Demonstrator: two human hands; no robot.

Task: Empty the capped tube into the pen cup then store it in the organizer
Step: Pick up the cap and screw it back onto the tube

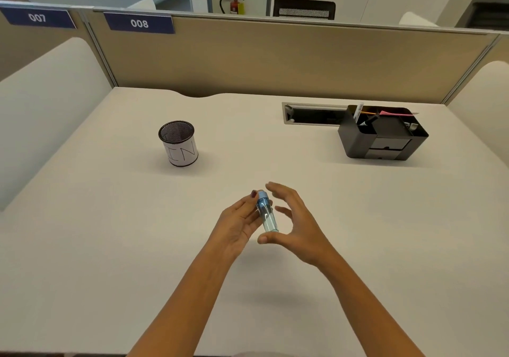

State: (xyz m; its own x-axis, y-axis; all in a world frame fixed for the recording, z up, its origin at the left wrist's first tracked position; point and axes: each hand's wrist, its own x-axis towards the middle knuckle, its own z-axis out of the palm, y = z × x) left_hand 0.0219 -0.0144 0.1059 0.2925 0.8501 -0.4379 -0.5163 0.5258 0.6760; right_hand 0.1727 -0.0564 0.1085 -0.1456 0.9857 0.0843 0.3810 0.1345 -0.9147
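Observation:
A clear tube with a blue cap stands tilted above the middle of the desk, cap end pointing away from me. My left hand grips it from the left, fingers along its side. Just right of the tube hovers my right hand, fingers spread, its thumb below the tube's bottom end; I cannot tell whether it touches. A black mesh pen cup with a white paper label stands to the far left. The black desk organizer sits at the far right, holding pens and pink notes.
A cable slot is cut into the desk just left of the organizer. A beige partition closes the desk's far edge, and white side panels stand at both sides.

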